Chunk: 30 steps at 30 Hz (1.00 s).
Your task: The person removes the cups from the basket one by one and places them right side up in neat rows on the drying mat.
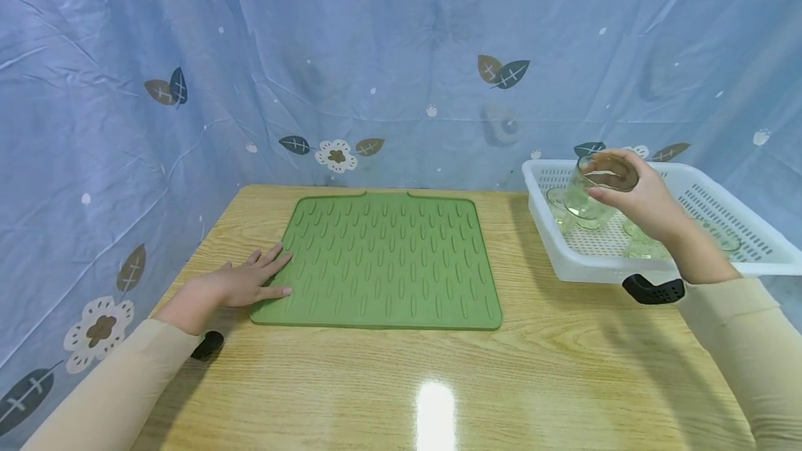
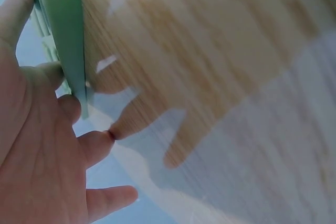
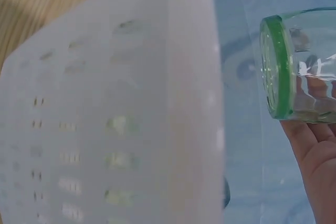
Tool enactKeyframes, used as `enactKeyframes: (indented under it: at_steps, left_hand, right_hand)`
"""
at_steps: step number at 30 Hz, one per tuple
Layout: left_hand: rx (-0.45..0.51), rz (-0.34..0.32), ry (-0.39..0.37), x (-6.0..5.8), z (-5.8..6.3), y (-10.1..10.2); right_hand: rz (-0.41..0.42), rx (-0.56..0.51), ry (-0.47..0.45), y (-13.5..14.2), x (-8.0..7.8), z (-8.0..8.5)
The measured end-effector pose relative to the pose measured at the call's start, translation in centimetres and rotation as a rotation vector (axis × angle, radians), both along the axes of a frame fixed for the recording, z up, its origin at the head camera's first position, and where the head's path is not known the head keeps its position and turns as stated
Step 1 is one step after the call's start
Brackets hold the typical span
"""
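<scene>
My left hand (image 1: 246, 284) lies with fingers spread at the left edge of a green ridged mat (image 1: 388, 263), some fingertips on it. In the left wrist view the thumb and nearest fingers touch the mat's edge (image 2: 68, 40), while the other fingers reach over the wood. My right hand (image 1: 648, 197) grips a clear drinking glass (image 1: 578, 199) between thumb and fingers, over the left part of a white plastic basket (image 1: 567, 266). The glass's thick greenish base (image 3: 278, 69) shows beyond the basket's rim in the right wrist view.
Several more clear glasses (image 1: 645, 248) sit inside the basket, partly hidden by the right hand and forearm. The basket stands at the right back of a wooden table (image 1: 351, 381). A blue patterned curtain (image 1: 401, 75) hangs behind and along the left side.
</scene>
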<state>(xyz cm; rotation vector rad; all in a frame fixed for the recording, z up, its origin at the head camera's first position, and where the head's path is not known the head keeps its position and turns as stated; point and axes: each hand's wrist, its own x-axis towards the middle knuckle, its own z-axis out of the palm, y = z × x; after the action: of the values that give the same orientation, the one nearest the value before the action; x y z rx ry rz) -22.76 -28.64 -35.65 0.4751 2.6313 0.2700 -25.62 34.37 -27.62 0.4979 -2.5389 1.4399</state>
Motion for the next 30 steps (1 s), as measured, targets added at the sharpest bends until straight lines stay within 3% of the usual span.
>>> enactKeyframes:
  at_steps: [9,15,23,30]
  left_hand:
    - [0.004,0.0,0.005,0.0,-0.2,-0.1]
    - [0.0,-0.002,0.005,0.0,-0.4,-0.2]
    - [-0.002,-0.004,0.004,-0.3,-0.4,-0.3]
    - [-0.01,0.004,0.003,-0.6,-0.6,-0.4]
  right_hand:
    - [0.02,-0.091,-0.01,-2.8,-0.6,0.4]
    - [0.135,-0.271,-0.022,-4.2,-1.2,-0.1]
    - [0.074,-0.094,-0.018,-6.4,-1.6,0.2]
    - [0.025,-0.075,-0.036,-8.9,-2.2,0.1]
